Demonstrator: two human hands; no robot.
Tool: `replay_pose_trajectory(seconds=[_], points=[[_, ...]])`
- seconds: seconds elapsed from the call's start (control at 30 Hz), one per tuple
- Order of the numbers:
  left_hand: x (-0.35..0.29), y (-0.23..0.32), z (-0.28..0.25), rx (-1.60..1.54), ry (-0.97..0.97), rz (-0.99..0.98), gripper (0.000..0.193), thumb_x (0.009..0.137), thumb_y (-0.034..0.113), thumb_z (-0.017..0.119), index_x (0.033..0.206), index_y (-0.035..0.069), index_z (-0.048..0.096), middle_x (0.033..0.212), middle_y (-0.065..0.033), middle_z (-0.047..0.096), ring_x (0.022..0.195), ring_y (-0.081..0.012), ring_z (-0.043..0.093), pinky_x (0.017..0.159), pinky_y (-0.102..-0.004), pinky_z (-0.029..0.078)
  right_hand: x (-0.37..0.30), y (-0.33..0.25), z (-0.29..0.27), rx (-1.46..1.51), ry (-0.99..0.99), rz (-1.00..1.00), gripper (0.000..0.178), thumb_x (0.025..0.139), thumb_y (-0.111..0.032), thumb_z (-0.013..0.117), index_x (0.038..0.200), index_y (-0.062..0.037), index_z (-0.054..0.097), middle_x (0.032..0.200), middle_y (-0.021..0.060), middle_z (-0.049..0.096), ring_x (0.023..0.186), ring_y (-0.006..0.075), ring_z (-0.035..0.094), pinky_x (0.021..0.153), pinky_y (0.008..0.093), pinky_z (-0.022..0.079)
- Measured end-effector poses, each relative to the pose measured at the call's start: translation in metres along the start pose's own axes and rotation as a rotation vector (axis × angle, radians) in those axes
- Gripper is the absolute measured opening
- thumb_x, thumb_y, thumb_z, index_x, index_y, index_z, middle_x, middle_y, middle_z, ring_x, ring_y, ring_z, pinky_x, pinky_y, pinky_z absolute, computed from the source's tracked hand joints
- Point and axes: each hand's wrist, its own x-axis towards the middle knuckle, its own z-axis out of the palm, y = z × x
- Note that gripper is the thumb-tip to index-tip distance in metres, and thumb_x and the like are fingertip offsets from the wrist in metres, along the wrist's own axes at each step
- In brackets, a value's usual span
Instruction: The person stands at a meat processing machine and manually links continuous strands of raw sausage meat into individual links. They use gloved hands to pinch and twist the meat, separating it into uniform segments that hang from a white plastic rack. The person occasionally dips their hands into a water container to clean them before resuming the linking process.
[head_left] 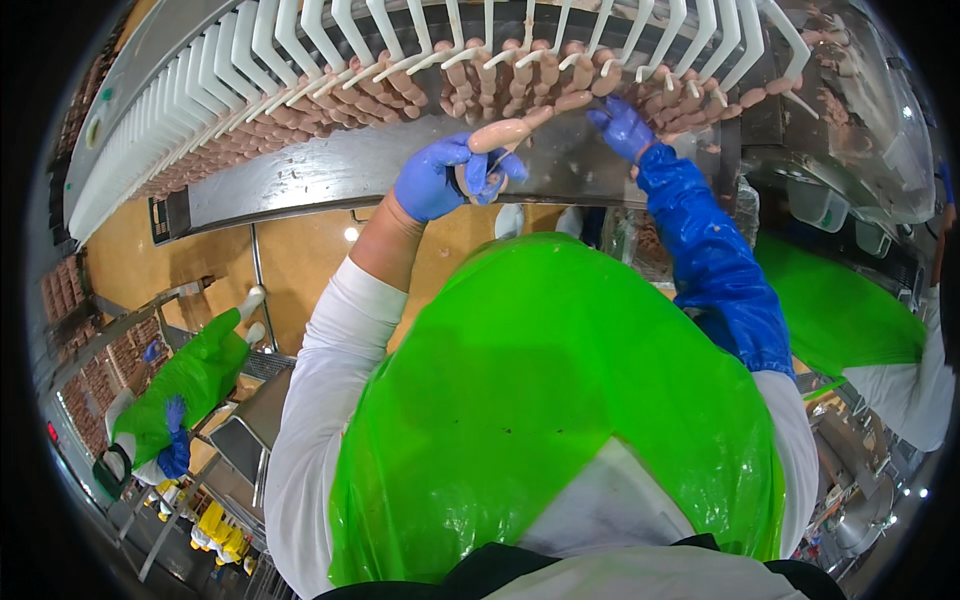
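Up at eleven o'clock, the left hand in a thin blue glove (432, 180) has its grip curled, fingers bent in and closed around the end of a string of pale pink sausage links (499, 135). One plump link lies across the top of that hand, and from there the string climbs toward one o'clock, link after link, right up to the rack! Over between one and two, the right hand in a matching blue glove (624, 130) reaches in just beside the string, fingers stretched toward the hanging sausages; whether that grip pinches anything, I cannot tell.

Across the top, a long row of angled white plastic hooks (210, 65) sweeps from past nine round to two o'clock, draped with thick bunches of pink sausages (515, 85). Beneath them at twelve runs the shiny grey metal surface (300, 180). A glossy blue plastic sleeve (705, 220) covers the right forearm, and a bright green plastic apron (560, 390) fills the centre down to six. Between eight and nine, a co-worker in a green apron (195, 370) stands well apart.
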Motion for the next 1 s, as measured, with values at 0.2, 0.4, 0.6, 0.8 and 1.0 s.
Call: replay_pose_trajectory(seconds=[0.2,0.4,0.6,0.8,1.0], points=[[-0.004,0.018,-0.022,0.913,0.025,-0.479,0.042,0.094,0.035,0.045,0.099,0.0,0.068,0.077,-0.0114,0.066,0.075,-0.0231,0.06,0.07,-0.033,0.048,0.031,-0.013,0.024,-0.229,-0.219,-0.263,0.033,0.095,-0.032,0.051,0.115,-0.01,0.066,0.094,0.01,0.068,0.081,0.0207,0.064,0.071,0.0356,0.052],[0.06,-0.014,-0.018,1.578,0.028,-0.408,0.045,0.092,0.044,0.049,0.1,0.003,0.066,0.093,-0.0179,0.068,0.09,-0.0361,0.066,0.082,-0.0426,0.05,-0.019,-0.082,-0.006,0.005,-0.399,-0.124,0.038,0.095,-0.037,0.05,0.118,-0.0107,0.064,0.091,0.009,0.07,0.078,0.0235,0.067,0.068,0.0372,0.055],[0.088,-0.01,0.016,1.681,-0.008,-0.384,0.05,0.091,0.051,0.05,0.115,0.009,0.063,0.108,-0.0208,0.067,0.098,-0.0415,0.063,0.088,-0.0451,0.049,-0.03,-0.095,-0.029,-0.481,-0.339,-0.126,0.045,0.096,-0.046,0.053,0.111,-0.0043,0.064,0.092,0.0112,0.069,0.082,0.0243,0.065,0.076,0.0387,0.052],[0.05,-0.034,0.014,1.606,-0.06,-0.314,0.05,0.096,0.055,0.044,0.113,0.012,0.064,0.111,-0.0208,0.065,0.104,-0.0423,0.06,0.092,-0.0472,0.047,-0.043,-0.063,0.021,0.733,-0.506,0.157,0.047,0.098,-0.032,0.054,0.133,-0.0011,0.055,0.116,0.0106,0.065,0.104,0.0156,0.06,0.091,0.033,0.049],[0.035,-0.042,-0.009,1.681,-0.038,-0.009,0.048,0.097,0.055,0.043,0.114,0.014,0.063,0.114,-0.018,0.064,0.1,-0.0415,0.061,0.089,-0.0475,0.048,-0.034,-0.047,0.046,1.185,-0.566,0.081,0.046,0.095,-0.032,0.054,0.129,-0.0016,0.057,0.123,0.0141,0.062,0.11,0.0203,0.06,0.092,0.0328,0.05]])
